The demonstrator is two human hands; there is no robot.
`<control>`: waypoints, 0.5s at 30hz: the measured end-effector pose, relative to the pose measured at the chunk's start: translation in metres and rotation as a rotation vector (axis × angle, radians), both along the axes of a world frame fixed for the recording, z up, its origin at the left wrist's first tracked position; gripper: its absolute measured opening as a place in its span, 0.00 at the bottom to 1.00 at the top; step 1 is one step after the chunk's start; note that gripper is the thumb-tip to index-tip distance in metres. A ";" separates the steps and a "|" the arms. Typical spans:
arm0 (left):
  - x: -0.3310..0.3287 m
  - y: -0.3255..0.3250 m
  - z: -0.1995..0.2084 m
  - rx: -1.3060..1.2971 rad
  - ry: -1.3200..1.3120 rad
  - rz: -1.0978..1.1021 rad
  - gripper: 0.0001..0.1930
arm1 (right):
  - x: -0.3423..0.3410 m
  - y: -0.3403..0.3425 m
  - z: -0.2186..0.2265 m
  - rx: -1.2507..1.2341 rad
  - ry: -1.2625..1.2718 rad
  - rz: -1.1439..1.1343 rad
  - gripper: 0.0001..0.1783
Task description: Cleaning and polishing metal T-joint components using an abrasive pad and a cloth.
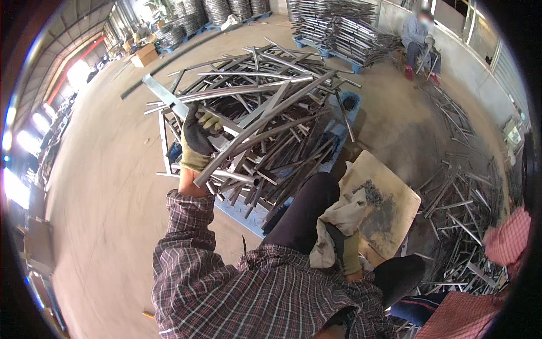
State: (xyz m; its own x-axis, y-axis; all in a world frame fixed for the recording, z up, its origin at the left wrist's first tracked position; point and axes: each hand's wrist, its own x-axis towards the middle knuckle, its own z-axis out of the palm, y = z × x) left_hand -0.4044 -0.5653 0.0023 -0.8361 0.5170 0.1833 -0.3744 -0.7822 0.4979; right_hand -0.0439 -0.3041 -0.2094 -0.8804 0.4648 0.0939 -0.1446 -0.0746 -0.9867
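Note:
My left hand (197, 140), in a dark glove with a yellowish cuff, reaches to the left side of a heap of metal tubes (276, 116). Its fingers curl round a flat metal bar (162, 93) that sticks out to the upper left; how far the bar runs into the heap is hidden. Over my lap, my right hand (345, 251) is gloved too and closed on a beige cloth (342, 217), which covers most of its fingers. Next to the cloth lies a pale board (395, 189) strewn with dark dust.
A blue pallet (248, 213) carries the tube heap. Loose tubes and bars (457, 214) litter the floor on the right. Stacked metal parts (344, 28) stand at the back. One person (419, 39) sits far right; another's red checked sleeve (468, 316) is close at lower right.

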 end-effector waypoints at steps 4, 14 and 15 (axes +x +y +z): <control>-0.016 0.001 -0.015 -0.221 -0.086 0.263 0.15 | -0.009 -0.003 -0.019 -0.115 -0.012 -0.007 0.21; -0.056 -0.025 -0.071 0.104 -0.152 -0.082 0.16 | -0.022 0.008 -0.057 -0.305 0.018 0.100 0.26; -0.042 -0.016 -0.060 0.086 -0.103 -0.001 0.16 | -0.024 0.012 -0.058 -0.303 0.013 0.093 0.26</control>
